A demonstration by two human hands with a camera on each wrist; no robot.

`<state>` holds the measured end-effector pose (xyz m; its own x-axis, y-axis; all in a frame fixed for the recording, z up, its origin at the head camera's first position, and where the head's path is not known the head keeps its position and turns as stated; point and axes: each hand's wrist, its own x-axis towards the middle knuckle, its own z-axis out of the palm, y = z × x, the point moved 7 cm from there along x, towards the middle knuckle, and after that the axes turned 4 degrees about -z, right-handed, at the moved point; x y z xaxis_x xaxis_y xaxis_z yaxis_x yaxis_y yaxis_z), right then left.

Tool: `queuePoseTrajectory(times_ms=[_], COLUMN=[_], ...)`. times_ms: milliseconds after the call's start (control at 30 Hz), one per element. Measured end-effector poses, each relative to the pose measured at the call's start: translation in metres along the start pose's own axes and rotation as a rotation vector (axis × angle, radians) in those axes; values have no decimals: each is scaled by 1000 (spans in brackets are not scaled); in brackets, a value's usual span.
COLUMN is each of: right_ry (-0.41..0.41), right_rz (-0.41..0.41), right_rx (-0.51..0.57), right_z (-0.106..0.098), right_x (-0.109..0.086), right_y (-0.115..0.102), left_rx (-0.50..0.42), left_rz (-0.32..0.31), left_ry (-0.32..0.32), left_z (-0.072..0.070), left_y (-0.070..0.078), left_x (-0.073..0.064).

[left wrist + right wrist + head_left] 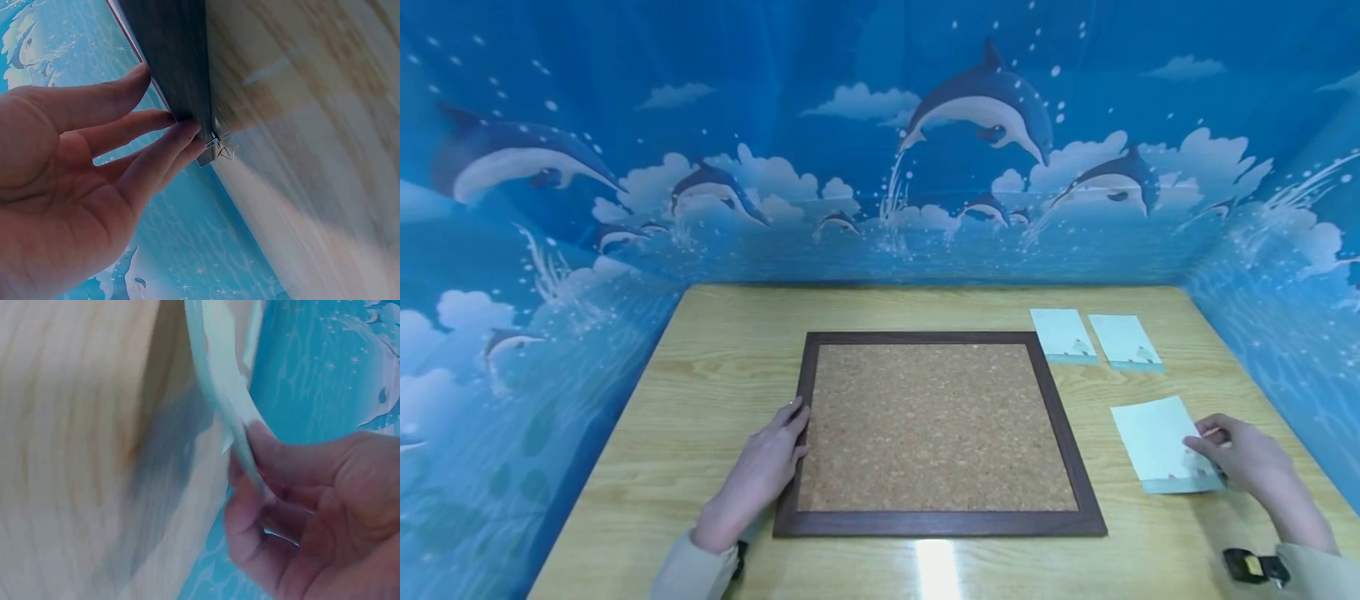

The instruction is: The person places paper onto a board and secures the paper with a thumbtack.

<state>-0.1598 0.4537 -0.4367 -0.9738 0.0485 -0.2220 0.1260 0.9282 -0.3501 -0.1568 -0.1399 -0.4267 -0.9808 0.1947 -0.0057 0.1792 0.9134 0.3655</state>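
A corkboard (936,429) in a dark wooden frame lies on the table. My left hand (760,467) rests its fingertips on the left side of the frame (178,56); its fingers are loosely bent in the left wrist view. A small metal fitting (222,149) shows beside these fingertips. Off to the right, my right hand (1251,454) pinches a pale green sheet of note paper (1161,446) by its right edge, between thumb and fingers. That sheet (222,369) bends and stands above the tabletop in the right wrist view, casting a shadow.
Two more pale green note sheets, a left one (1063,335) and a right one (1126,342), lie behind, near the board's top right corner. Blue dolphin-print cloth (880,242) walls the wooden table (737,325) at the back and both sides.
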Motion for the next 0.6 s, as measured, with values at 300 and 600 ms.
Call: queuePoseTrajectory(times_ms=[300, 600], right_ry=[321, 356], right_rz=[2, -173], right_rx=[254, 706], right_z=[-16, 0], right_x=[-10, 5], right_y=[-40, -119], left_rx=[-6, 0], left_rz=[2, -4], left_ry=[14, 20], left_z=[-1, -2], left_y=[0, 2], left_x=[-1, 1])
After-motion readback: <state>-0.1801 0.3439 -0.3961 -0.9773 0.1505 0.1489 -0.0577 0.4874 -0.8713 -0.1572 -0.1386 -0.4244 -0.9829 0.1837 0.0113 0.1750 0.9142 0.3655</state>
